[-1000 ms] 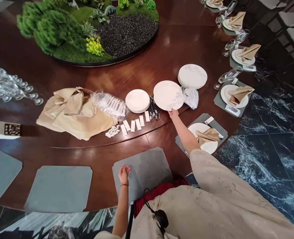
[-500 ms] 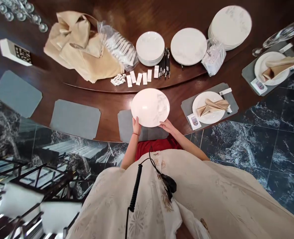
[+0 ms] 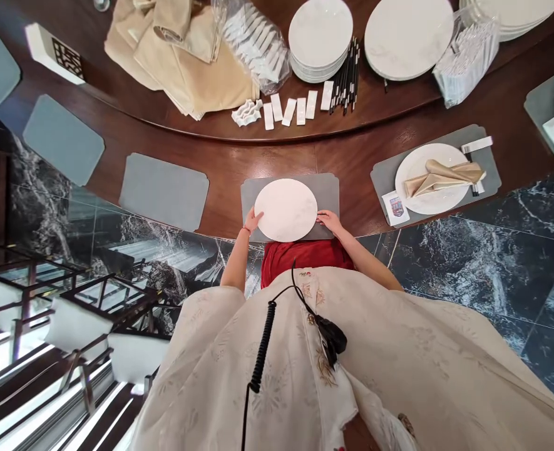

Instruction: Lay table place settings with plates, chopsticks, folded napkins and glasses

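Observation:
A round white plate with faint marble veining [image 3: 286, 210] lies on a grey placemat [image 3: 326, 188] at the table's edge, right in front of me. My left hand [image 3: 253, 219] holds its left rim. My right hand [image 3: 329, 220] is at its right rim, fingers against the edge. Nothing else is in either hand. To the right, a folded beige napkin [image 3: 441, 178] rests on another white plate [image 3: 429, 178], which sits on its own grey mat [image 3: 481, 141].
Bare grey mats [image 3: 164, 191] lie to the left along the dark wooden table [image 3: 267, 160]. Stacked plates [image 3: 320, 34], black chopsticks [image 3: 345, 75], beige napkins [image 3: 183, 62] and bagged cutlery [image 3: 255, 44] sit beyond. Below the table edge is dark marble floor [image 3: 474, 269], with white chairs [image 3: 77, 326] at lower left.
The plate has moved from above the mat's upper edge down onto the mat, with both hands still at its rim. My left hand has shifted to the plate's left side.

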{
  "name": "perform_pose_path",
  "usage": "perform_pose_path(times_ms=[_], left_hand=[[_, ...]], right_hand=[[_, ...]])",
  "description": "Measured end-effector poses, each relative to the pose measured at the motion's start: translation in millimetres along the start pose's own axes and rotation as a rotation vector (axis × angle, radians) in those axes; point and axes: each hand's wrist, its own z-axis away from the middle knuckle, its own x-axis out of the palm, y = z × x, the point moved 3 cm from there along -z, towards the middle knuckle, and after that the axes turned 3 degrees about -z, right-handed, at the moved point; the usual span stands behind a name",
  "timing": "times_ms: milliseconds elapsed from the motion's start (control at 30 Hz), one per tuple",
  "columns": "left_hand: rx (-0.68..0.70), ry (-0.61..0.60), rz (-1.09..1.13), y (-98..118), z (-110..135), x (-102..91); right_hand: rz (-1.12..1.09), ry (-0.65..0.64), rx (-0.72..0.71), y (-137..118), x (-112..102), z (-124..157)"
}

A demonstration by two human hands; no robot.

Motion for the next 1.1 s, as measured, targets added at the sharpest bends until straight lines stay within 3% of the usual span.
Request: perform_pose_path(times_ms=[100,233,367,500,700,900,1100], left_hand=[[0.047,-0.037,-0.273,9.2,-20.2,-9.1],[0.052,-0.041,-0.689,14.0,-35.1,-16.7],[0.072,0.020,-0.826,12.5,-37.9,-14.7],[0.056,0.144,-0.713,5.5,-36.8,-10.7],[0.012,0.270,-0.328,-14.6,-32.1,2.0],[0.115,0.224,-0.073,-26.2,-27.0,11.2],[0.139,0.193,-0.031,-28.7,-24.0,8.4]], right_hand=[[0.068,0.036,-0.007,2.0,4.5,-4.0],[0.214,-0.021,-0.069,-2.1,13.2,-8.5],[0.364,0.038,-0.089,-5.1,16.2,-11.0],[0.410,0.089,-0.047,-6.1,16.2,-13.8],[0.350,0.083,0.054,-9.8,13.1,-18.3],[0.417,0.130,0.108,-13.4,9.4,-23.7],[0.738,0.014,0.044,-16.0,7.9,-24.2]])
